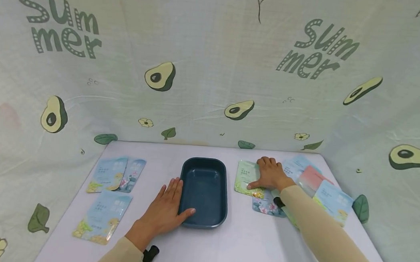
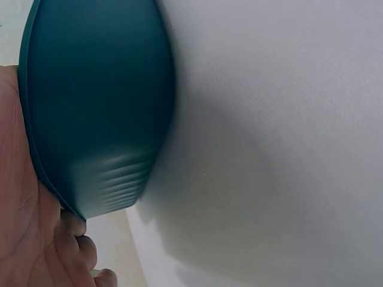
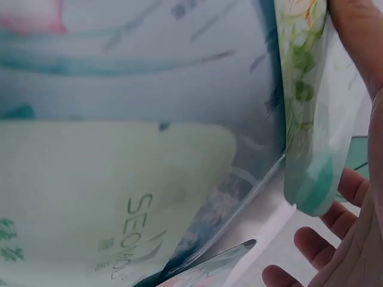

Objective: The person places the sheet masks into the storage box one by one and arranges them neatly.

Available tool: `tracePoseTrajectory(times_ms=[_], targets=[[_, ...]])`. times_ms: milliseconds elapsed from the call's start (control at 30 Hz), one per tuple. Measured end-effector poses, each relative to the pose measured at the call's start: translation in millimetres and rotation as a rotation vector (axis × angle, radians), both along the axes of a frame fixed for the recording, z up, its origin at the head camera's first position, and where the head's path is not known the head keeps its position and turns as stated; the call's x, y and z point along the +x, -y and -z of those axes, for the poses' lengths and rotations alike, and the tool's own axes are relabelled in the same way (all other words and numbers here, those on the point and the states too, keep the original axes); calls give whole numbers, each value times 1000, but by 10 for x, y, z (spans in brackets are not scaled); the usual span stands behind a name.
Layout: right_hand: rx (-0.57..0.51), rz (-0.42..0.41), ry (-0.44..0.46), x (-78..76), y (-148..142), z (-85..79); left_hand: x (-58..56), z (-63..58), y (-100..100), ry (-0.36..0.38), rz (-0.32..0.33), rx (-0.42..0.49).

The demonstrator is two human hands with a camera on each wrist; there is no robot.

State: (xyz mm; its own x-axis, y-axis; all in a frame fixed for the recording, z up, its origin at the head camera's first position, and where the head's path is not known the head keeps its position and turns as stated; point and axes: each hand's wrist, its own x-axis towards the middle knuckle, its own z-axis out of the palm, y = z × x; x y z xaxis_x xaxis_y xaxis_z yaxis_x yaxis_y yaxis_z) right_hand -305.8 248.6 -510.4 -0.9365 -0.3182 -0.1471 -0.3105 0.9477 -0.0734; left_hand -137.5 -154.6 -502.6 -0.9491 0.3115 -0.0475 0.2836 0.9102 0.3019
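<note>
The pale green sachet (image 1: 245, 173), flat and glossy like a sheet-mask packet, lies right of the bin at the left side of the spread, its lower right corner over a flowered blue sachet (image 1: 266, 206). The right hand (image 1: 270, 174) has its grip on it, nearly closed, thumb on the face and fingers at the far edge; the right wrist view shows the film bowed between them. Lifting one sachet cleanly seems the step in hand: best to pinch only this edge, and peel it up at a slant so that the flowered one does not cling and come along. Behind the wrist, more sachets overlap, among them a pink one (image 1: 310, 178) and a blue one (image 1: 336, 199); the forearm should pass above them. The left hand (image 1: 167, 208) lies almost flat against the dark blue bin (image 1: 206, 199), thumb over its rim, steadying it, I judge; light pressure should do. Left of that, three blue sachets (image 1: 103, 216) lie on the white table (image 1: 202, 250), two overlapping.
</note>
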Motion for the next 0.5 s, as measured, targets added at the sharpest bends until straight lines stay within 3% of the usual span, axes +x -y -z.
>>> tracePoseTrajectory(times_ms=[500], targets=[[16,-56,-97,117,74,-42,8,9,-6,-7,-6,-8]])
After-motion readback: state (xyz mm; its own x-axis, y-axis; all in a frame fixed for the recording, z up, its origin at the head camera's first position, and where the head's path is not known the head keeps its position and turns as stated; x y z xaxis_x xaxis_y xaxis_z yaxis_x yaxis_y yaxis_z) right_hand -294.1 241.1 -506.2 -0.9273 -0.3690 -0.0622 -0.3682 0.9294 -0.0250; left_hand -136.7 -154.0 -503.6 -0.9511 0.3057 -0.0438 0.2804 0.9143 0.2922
